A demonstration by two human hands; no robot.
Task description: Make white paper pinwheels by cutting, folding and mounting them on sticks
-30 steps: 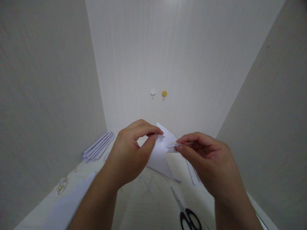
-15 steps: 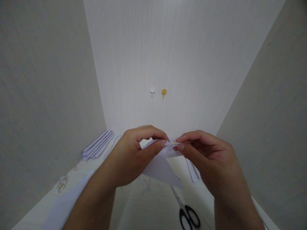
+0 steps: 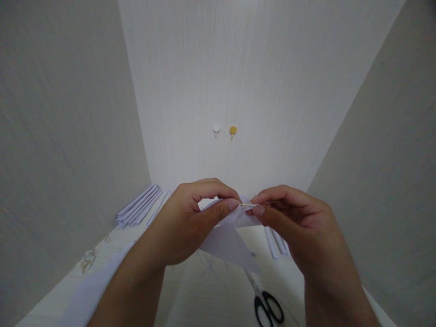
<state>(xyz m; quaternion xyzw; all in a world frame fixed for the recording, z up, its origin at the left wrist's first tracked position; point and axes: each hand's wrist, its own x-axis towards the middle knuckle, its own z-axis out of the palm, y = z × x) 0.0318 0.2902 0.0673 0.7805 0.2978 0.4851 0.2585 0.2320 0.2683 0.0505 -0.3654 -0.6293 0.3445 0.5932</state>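
My left hand point(image 3: 194, 222) pinches a thin white sheet of paper point(image 3: 230, 247) between thumb and forefinger. Facing it, my right hand point(image 3: 299, 222) closes thumb and forefinger on the same paper's upper edge. A short, pale, thin stick-like piece point(image 3: 248, 205) lies along that edge between the fingertips; its exact kind is too small to make out. Below the hands the paper hangs at a slant. Under its lower corner, black-handled scissors point(image 3: 259, 293) lie on the table, blade tips partly covered by the paper.
Several rolled white paper tubes point(image 3: 139, 208) lie at the back left, with more tubes point(image 3: 275, 243) by my right hand. White paper point(image 3: 93, 284) rests beside my left forearm. Thin scraps point(image 3: 208, 264) and small brownish bits point(image 3: 89, 260) dot the table. Two hooks point(image 3: 233, 131) hang on the back wall.
The pale thin piece shows more clearly between my fingertips, and my right hand has shifted very slightly right. The paper's hanging corner has dropped a little over the scissors.
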